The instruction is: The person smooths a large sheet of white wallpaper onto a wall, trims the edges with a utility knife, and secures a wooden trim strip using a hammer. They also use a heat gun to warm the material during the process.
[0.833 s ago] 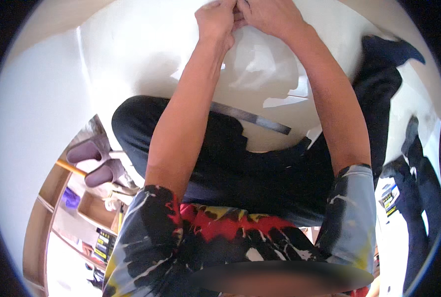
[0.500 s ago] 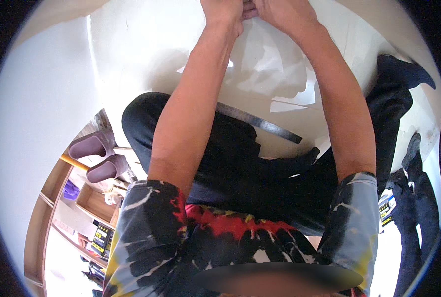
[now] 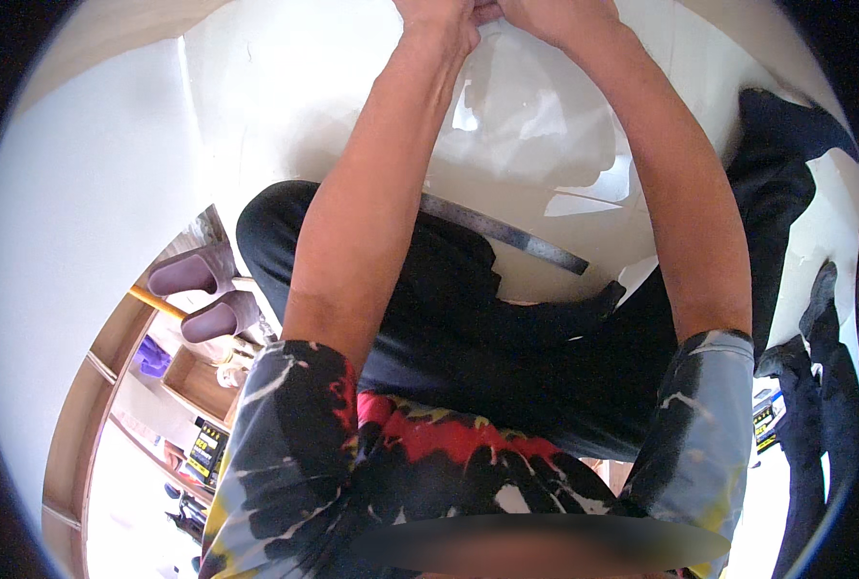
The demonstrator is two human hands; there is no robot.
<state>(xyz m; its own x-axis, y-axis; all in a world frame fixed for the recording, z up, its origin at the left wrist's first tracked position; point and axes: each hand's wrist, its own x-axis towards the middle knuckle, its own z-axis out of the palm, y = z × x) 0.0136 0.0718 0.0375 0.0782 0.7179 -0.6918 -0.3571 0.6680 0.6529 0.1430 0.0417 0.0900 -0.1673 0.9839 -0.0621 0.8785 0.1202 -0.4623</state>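
Observation:
Both hands meet at the top edge of the view, which cuts them off. My left hand (image 3: 441, 17) and my right hand (image 3: 559, 17) are close together, with a few curled fingers showing between them. They look closed, but whatever they hold, if anything, lies out of sight. Below them, a metal ruler (image 3: 535, 248) lies slantwise on the glossy pale floor (image 3: 516, 174), one end hidden by my left forearm. Neither hand touches the visible part of it.
My folded legs in black trousers (image 3: 535, 376) surround the ruler. At left stand purple slip-on shoes (image 3: 186, 274), a wooden box (image 3: 193, 384) and a black-and-yellow package (image 3: 204, 451). A smooth pale panel (image 3: 92, 193) rises at far left. Dark clothing (image 3: 825, 386) shows at right.
Both hands have shifted slightly upward in view, and my right forearm has moved a little to the right. They stay close together. The view itself has shifted slightly.

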